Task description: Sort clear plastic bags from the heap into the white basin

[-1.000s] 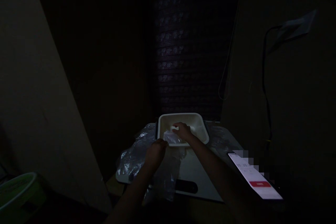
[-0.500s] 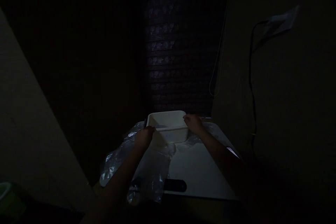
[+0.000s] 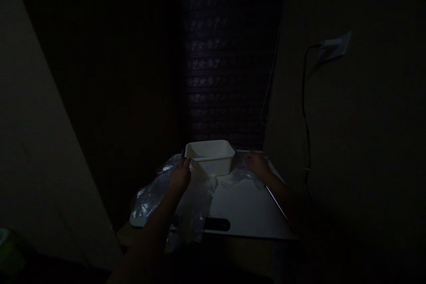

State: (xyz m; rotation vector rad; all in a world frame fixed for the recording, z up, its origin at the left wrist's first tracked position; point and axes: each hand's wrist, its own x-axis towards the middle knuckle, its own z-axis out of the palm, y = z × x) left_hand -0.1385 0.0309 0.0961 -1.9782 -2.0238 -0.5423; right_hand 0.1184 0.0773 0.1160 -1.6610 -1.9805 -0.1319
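A white rectangular plastic tub (image 3: 214, 166) stands at the back of a white board or tabletop (image 3: 246, 211). My left hand (image 3: 180, 175) is at the tub's near left corner, its fingers closed on the rim. To the right of the tub and apart from it is my right hand (image 3: 258, 165), over a crumpled clear plastic bag (image 3: 241, 174). Its fingers look curled, but the dim light hides what they hold, if anything. More clear plastic (image 3: 149, 197) lies under and beside my left forearm.
At the board's front edge is a dark handle-like slot (image 3: 217, 224), partly covered by plastic. A black cable (image 3: 304, 106) hangs from a wall outlet (image 3: 334, 48) on the right. Behind the board hangs a dark blind (image 3: 206, 80). A greenish container (image 3: 9, 253) stands at lower left.
My right hand has let go of the tub's right rim and moved right, over the plastic. My left hand stays at the tub's left corner. The view has shifted slightly.
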